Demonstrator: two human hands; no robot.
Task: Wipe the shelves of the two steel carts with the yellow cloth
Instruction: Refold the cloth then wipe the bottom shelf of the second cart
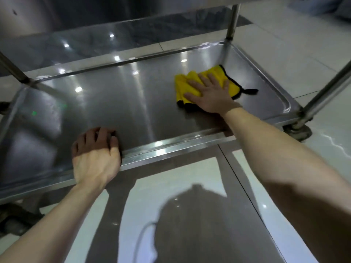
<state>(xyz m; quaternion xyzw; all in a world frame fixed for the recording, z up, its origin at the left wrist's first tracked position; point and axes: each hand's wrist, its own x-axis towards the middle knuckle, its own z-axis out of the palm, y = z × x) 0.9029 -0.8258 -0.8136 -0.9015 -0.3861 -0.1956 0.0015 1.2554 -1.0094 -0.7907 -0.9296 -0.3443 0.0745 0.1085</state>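
The bottom shelf (133, 103) of a steel cart fills the view, a shallow tray with a raised rim. A yellow cloth (190, 86) with black edging lies bunched on the shelf's right part. My right hand (210, 93) presses flat on the cloth, fingers spread and straight. My left hand (96, 154) grips the shelf's near rim, fingers curled over the edge onto the tray.
Steel posts rise at the cart's corners: far right (232, 21), near right (326, 90), far left (15, 71). A caster wheel (298, 132) sits under the near right corner. A higher shelf's edge (114, 31) crosses the top. Glossy floor tiles (190, 205) surround the cart.
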